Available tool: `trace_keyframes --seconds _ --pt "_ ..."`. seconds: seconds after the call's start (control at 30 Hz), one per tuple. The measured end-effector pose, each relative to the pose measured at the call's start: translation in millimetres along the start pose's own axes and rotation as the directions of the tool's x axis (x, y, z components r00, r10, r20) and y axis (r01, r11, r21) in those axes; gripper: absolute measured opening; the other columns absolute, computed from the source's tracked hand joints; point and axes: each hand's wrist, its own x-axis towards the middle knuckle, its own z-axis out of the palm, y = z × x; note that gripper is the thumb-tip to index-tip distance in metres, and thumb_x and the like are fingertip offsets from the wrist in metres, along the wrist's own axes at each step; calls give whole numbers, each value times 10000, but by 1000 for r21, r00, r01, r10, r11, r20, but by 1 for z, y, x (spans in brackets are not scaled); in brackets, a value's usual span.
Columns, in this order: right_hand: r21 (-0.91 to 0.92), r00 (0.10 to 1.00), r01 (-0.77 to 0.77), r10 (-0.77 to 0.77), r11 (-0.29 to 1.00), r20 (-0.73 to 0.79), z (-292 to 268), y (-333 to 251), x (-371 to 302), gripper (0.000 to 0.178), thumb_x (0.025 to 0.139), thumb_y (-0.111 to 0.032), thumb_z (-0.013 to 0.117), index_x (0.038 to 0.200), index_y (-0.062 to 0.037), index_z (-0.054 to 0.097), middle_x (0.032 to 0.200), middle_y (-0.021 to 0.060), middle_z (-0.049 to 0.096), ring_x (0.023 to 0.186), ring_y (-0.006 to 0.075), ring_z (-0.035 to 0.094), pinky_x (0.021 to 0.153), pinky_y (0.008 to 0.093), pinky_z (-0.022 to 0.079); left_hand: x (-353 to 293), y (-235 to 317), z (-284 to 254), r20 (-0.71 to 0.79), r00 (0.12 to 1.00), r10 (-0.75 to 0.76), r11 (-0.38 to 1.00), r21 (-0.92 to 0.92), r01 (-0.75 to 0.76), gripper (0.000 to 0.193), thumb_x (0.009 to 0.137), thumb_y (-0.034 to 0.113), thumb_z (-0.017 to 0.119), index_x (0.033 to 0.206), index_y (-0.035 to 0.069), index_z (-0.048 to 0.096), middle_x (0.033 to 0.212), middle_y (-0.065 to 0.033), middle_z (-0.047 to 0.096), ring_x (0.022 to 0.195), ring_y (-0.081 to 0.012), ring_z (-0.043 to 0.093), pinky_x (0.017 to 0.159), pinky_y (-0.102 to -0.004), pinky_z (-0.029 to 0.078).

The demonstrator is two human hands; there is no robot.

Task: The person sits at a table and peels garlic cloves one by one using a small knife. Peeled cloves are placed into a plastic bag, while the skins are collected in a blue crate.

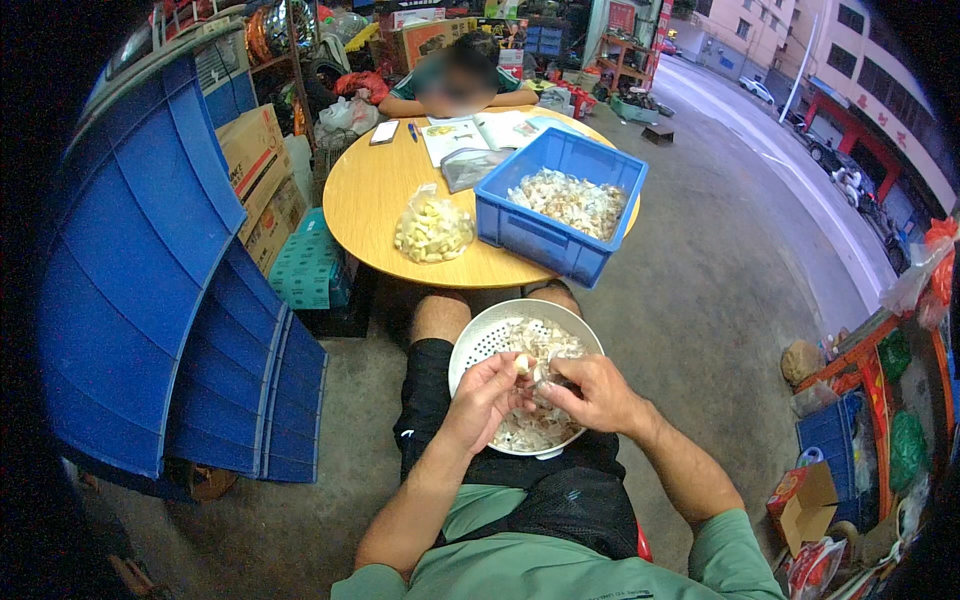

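A white colander rests on my lap, with papery garlic skins spread across its bottom. Over it, my left hand pinches a pale garlic clove between thumb and fingertips. Close beside the clove, my right hand is closed, thumb against curled fingers; what it grips, if anything, is too small to make out. On the table ahead lies a clear plastic bag of peeled garlic cloves. To its right stands a blue plastic crate with a layer of garlic skins or unpeeled cloves inside.
The round wooden table also bears an open book, a grey pouch and a phone. Across it, a person leans on folded arms. Blue panels stand left; cartons sit behind them.
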Motion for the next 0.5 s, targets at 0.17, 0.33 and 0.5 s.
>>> trace_keyframes --seconds 0.17,0.33,0.5 --pt "-60 999 -6 4 998 -38 7 3 -4 299 883 -266 665 780 -2 570 709 233 610 692 413 632 619 478 484 -1 1 2 -38 999 10 995 -95 -14 283 1031 203 510 1216 5 589 1074 -66 639 966 -151 605 790 -313 541" --pt "-77 991 -63 53 995 -122 7 2 -3 257 871 -229 669 819 -3 557 754 221 625 720 421 632 636 486 485 -1 -1 1 -60 998 26 995 -92 -32 280 1033 191 499 1231 12 583 1081 -53 630 893 -121 559 743 -267 487" --pt "-143 977 -45 14 989 -215 15 6 -2 238 873 -204 664 866 -11 525 784 208 605 735 423 622 648 488 483 2 -6 -5 -56 998 42 993 -110 -48 247 1027 191 511 1214 38 564 1134 -73 640 833 -128 544 691 -287 454"
